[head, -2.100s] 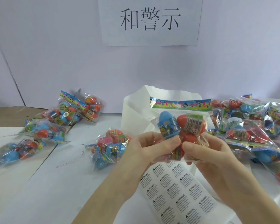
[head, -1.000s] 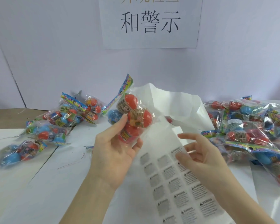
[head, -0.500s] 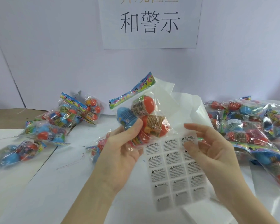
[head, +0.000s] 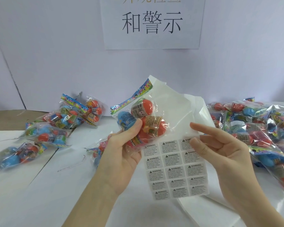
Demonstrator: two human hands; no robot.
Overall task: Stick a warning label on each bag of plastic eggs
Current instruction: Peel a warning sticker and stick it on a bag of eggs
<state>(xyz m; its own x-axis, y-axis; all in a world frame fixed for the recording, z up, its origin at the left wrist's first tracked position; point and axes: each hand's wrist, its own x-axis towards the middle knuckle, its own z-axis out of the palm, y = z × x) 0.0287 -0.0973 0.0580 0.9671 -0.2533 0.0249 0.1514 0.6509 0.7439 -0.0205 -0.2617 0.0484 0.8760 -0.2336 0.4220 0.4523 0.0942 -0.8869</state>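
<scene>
My left hand (head: 121,154) grips a clear bag of red and blue plastic eggs (head: 143,118) with a colourful header strip, held up over the table's middle. Just right of it my right hand (head: 220,154) holds up a sheet of grey warning labels (head: 174,167), thumb pressed on the sheet's top right labels, index finger stretched toward the bag. The sheet's upper part is bare white backing that rises behind the bag. The bag's lower edge overlaps the sheet's top left corner of labels.
Several egg bags (head: 61,122) lie scattered at the left on the white table (head: 31,194). A larger heap of egg bags (head: 256,128) fills the right side. One more bag (head: 97,151) lies behind my left wrist. A paper sign (head: 152,22) hangs on the back wall.
Both hands held the bag at first. Then my left hand took it alone and turned it, while my right hand picked the label sheet off the table and raised it beside the bag.
</scene>
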